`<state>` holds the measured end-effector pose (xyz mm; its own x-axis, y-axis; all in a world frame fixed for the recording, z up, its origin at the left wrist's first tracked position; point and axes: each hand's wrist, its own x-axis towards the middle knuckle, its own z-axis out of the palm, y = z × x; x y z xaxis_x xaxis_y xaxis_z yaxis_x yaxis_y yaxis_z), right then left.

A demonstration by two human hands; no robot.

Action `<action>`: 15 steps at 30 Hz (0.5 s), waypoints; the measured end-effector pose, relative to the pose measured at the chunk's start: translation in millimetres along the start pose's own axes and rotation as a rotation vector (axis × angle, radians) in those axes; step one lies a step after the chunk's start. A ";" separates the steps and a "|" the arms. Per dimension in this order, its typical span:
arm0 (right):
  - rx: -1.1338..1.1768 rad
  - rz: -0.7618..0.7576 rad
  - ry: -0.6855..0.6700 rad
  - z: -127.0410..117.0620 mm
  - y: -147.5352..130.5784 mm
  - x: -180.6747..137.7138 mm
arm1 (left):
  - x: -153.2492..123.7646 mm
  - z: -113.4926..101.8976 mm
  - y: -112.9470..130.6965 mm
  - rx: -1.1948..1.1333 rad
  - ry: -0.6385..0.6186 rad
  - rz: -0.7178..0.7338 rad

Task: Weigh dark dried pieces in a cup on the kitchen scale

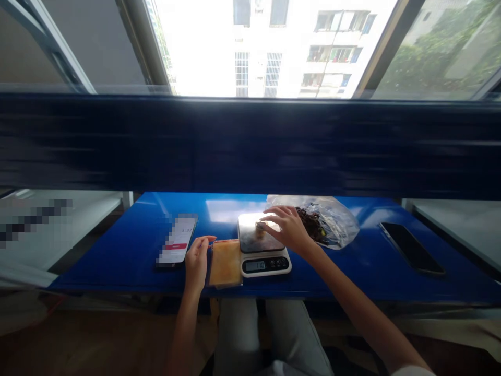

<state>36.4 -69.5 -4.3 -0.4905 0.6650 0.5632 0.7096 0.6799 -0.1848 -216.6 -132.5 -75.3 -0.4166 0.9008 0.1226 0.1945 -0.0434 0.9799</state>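
A kitchen scale with a white body and metal plate stands on the blue table; its display appears to read 110. On the plate is a small brownish piece, too small to name. My right hand reaches over the plate from the right, its thumb and curved fingers at that piece. An orange-yellow plastic packet lies left of the scale. My left hand is closed, with thumb and forefinger pinched at the packet's upper left corner. Behind my right hand, a clear plastic bag contains dark dried bits.
A phone with a lit screen lies left of my left hand. Another phone, its screen dark, lies at the right. A dark blue panel crosses above the table, below a window. Pale surfaces flank the table.
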 end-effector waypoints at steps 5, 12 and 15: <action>0.038 0.068 -0.142 1.7 10.2 6.5 | -7.9 2.8 3.8 0.027 -0.014 0.017; 0.057 0.053 -0.177 1.8 23.8 -2.3 | -16.4 3.4 10.0 0.080 -0.029 0.050; 0.066 0.039 -0.170 0.8 26.5 -1.7 | -16.8 5.2 11.3 0.053 -0.014 0.040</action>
<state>55.7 -52.3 -10.7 -0.5460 0.7300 0.4110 0.6977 0.6678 -0.2592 -202.8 -145.9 -67.0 -0.3954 0.9046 0.1594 0.2580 -0.0571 0.9645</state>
